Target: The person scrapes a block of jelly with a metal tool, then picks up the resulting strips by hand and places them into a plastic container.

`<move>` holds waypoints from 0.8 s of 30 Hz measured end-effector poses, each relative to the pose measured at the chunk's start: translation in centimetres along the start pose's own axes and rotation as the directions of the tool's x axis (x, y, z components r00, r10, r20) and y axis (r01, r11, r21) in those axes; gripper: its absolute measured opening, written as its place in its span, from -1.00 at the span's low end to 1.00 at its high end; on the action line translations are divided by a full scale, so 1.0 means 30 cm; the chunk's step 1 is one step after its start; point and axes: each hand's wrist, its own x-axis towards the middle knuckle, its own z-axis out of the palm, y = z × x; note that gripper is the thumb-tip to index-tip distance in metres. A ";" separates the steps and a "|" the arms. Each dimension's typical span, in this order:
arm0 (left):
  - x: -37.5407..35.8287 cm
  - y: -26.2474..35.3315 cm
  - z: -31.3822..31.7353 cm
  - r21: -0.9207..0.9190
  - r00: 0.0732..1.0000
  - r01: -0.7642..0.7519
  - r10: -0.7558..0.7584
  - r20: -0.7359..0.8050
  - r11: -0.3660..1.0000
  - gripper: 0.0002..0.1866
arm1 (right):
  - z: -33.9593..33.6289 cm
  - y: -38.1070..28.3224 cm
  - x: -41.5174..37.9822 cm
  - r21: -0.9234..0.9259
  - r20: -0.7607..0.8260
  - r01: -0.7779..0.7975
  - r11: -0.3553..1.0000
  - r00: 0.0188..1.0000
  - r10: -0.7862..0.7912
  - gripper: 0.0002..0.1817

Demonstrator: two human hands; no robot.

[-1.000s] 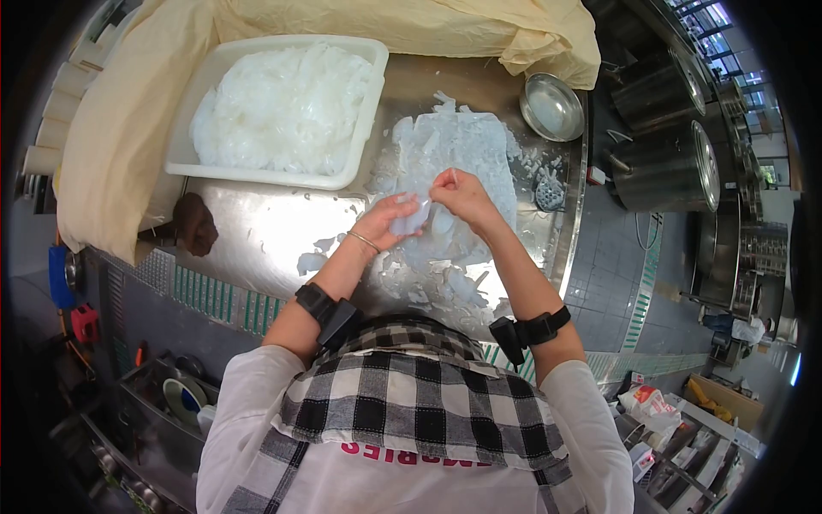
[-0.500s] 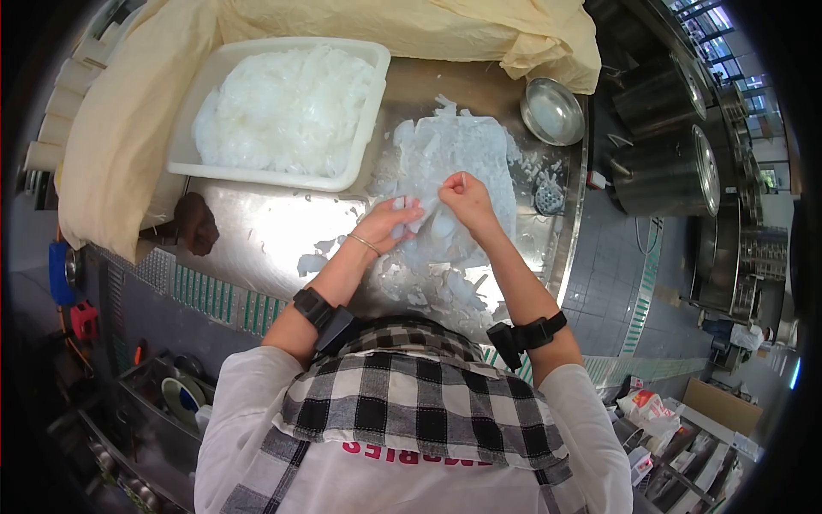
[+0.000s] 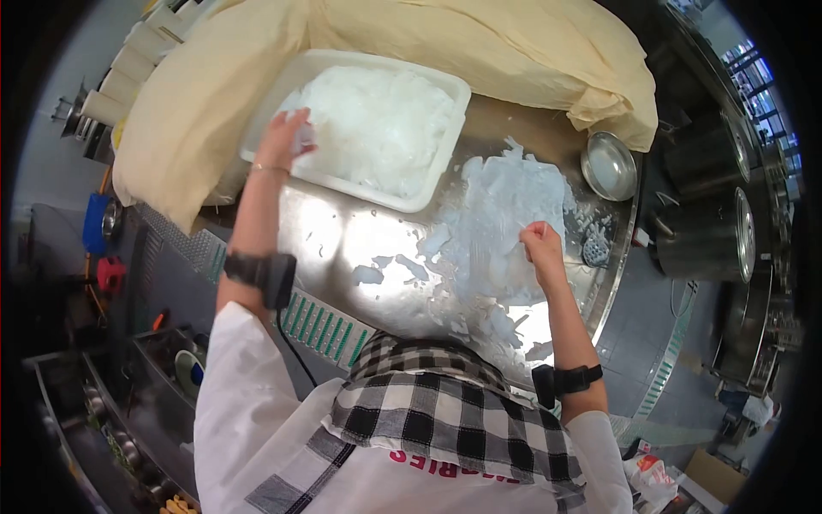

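My left hand [image 3: 287,140] is over the left end of a white tub [image 3: 417,206], its fingers curved around a pale translucent piece. Inside the tub lies a heap of white translucent strips [image 3: 377,120]. My right hand [image 3: 541,246] is pinched closed above the right part of a pale, wet, bluish-white slab [image 3: 505,206] on the steel table; something thin and pale seems to stick out of its fingertips, too small to make out. Loose scraps [image 3: 368,275] of the same pale material lie around the slab.
A steel bowl [image 3: 610,167] stands at the table's right corner, with a bluish mesh ball [image 3: 596,246] below it. Cream cloth [image 3: 488,51] covers things along the back and left. Large steel pots [image 3: 706,231] stand beyond the table's raised right edge [image 3: 618,283].
My left hand has moved from the slab, up and left, to the tub with a pale piece in it. My right hand stays pinched over the slab. The view has shifted.
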 end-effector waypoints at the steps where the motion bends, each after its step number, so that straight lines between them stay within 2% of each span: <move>1: 0.078 0.002 -0.052 0.040 1.000 0.024 -0.024 -0.005 0.999 -0.60 | 0.000 -0.001 0.000 0.001 0.004 0.003 1.000 1.000 -0.003 -0.87; 3: 0.132 0.006 -0.106 0.081 0.999 0.048 -0.048 -0.012 0.996 -0.54 | 0.004 -0.006 -0.004 -0.016 0.005 0.017 1.000 1.000 -0.017 -0.87; 4: 0.139 0.006 -0.117 0.462 0.961 -0.065 0.180 -0.209 0.885 -0.52 | 0.005 -0.013 -0.008 -0.016 0.004 0.017 1.000 1.000 -0.017 -0.87; 5: 0.148 0.003 -0.118 0.780 0.846 -0.067 0.449 -0.286 0.622 -0.51 | 0.003 -0.026 -0.011 0.036 0.023 -0.002 0.999 1.000 0.001 -0.88; 6: 0.106 0.017 -0.087 0.780 0.850 -0.074 0.448 -0.277 0.622 -0.51 | 0.003 -0.045 -0.018 0.088 0.037 -0.022 0.996 0.999 0.019 -0.90; 7: 0.005 0.036 -0.024 0.602 0.836 -0.293 0.504 -0.215 0.743 -0.56 | 0.007 -0.066 -0.022 0.089 0.023 -0.029 0.996 0.999 0.027 -0.90; 8: -0.091 0.027 0.049 0.359 0.812 -0.479 0.560 -0.165 0.801 -0.61 | 0.015 -0.091 -0.024 0.227 0.076 -0.092 0.969 0.994 0.077 -0.91; 9: -0.167 -0.013 0.124 0.315 0.865 -0.467 0.500 -0.030 0.827 -0.67 | 0.012 -0.111 -0.030 0.359 0.122 -0.155 0.920 0.985 0.118 -0.91; 10: -0.245 -0.055 0.203 0.269 0.894 -0.447 0.433 0.113 0.853 -0.73 | 0.012 -0.129 -0.034 0.413 0.156 -0.177 0.893 0.980 0.122 -0.91; 11: -0.300 -0.156 0.285 0.091 0.847 -0.470 0.420 0.326 0.878 -0.77 | 0.018 -0.152 -0.032 0.466 0.192 -0.194 0.863 0.975 0.115 -0.89; 12: -0.363 -0.207 0.348 0.156 0.811 -0.247 0.116 0.573 0.956 -0.72 | 0.025 -0.178 -0.036 0.506 0.206 -0.198 0.840 0.973 0.106 -0.89; 13: -0.415 -0.273 0.428 0.152 0.686 -0.410 0.194 0.701 0.899 -0.61 | 0.034 -0.204 -0.041 0.544 0.228 -0.205 0.814 0.969 0.093 -0.88; 14: -0.458 -0.332 0.495 0.150 0.604 -0.558 0.275 0.748 0.816 -0.48 | 0.039 -0.223 -0.043 0.543 0.214 -0.199 0.816 0.972 0.095 -0.88; 15: -0.497 -0.355 0.557 0.180 0.598 -0.615 0.305 0.741 0.768 -0.39 | 0.046 -0.241 -0.043 0.600 0.232 -0.232 0.766 0.966 0.111 -0.88; 16: -0.517 -0.373 0.608 0.175 0.594 -0.615 0.306 0.743 0.769 -0.39 | 0.052 -0.258 -0.045 0.653 0.253 -0.265 0.709 0.959 0.126 -0.87; 17: -0.533 -0.390 0.652 0.163 0.605 -0.610 0.324 0.727 0.775 -0.37 | 0.054 -0.278 -0.052 0.654 0.248 -0.263 0.710 0.960 0.127 -0.87; 19: -0.528 -0.434 0.687 0.147 0.613 -0.605 0.341 0.713 0.782 -0.34 | 0.048 -0.309 -0.060 0.756 0.277 -0.298 0.583 0.952 0.128 -0.87; 21: -0.508 -0.452 0.714 0.048 0.667 -0.393 0.249 0.702 0.918 -0.36 | 0.021 -0.312 -0.043 0.780 0.236 -0.259 0.570 0.965 0.116 -0.87; 22: -0.514 -0.450 0.715 0.047 0.662 -0.393 0.247 0.707 0.918 -0.36 | 0.002 -0.311 -0.033 0.799 0.200 -0.224 0.557 0.974 0.105 -0.87; 24: -0.522 -0.438 0.704 0.149 0.744 -0.179 0.035 0.667 0.973 -0.60 | -0.031 -0.286 -0.014 0.804 0.146 -0.185 0.566 0.983 0.114 -0.90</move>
